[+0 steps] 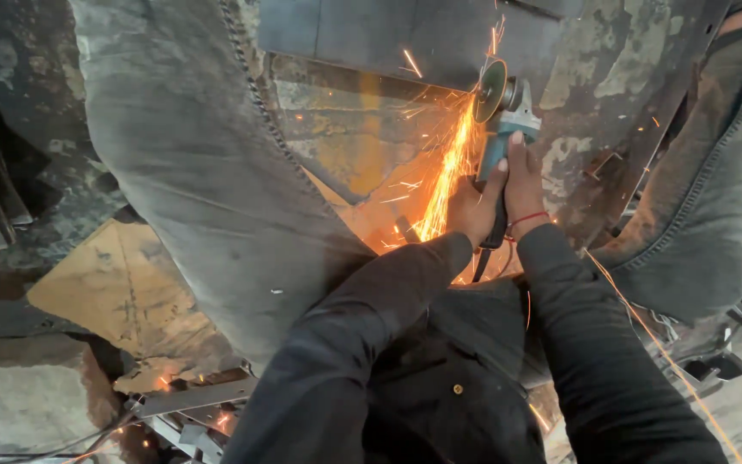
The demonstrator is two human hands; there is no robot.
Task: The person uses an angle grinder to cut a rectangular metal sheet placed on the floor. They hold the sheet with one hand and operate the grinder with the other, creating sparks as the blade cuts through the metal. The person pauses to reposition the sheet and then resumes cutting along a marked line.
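While the angle grinder (501, 120) runs, its round disc (491, 89) sits against the lower edge of a dark steel plate (405, 34), high in the middle of my view. Orange sparks (450, 176) pour down from the contact point toward my arms, and a few thin streaks fly off to the right. Both of my hands are wrapped around the teal body of the tool: my left hand (471, 210) is closed around the rear of the handle, where the black cord (483, 258) drops away, and my right hand (521, 180) clasps the body just behind the head, fingers curled tight. A red thread (528, 219) circles my right wrist, and dark sleeves (371, 335) cover both arms.

Outward from there, my legs in grey jeans frame the work: my left leg (208, 180) fills the middle-left, my right leg (714, 189) the far right. Beneath them lies a stained, patchy concrete floor (594, 77). Yellowish board (105, 283) lies lower left, beside a pale stone block (19, 395), with metal strips (195, 399) near the bottom edge.
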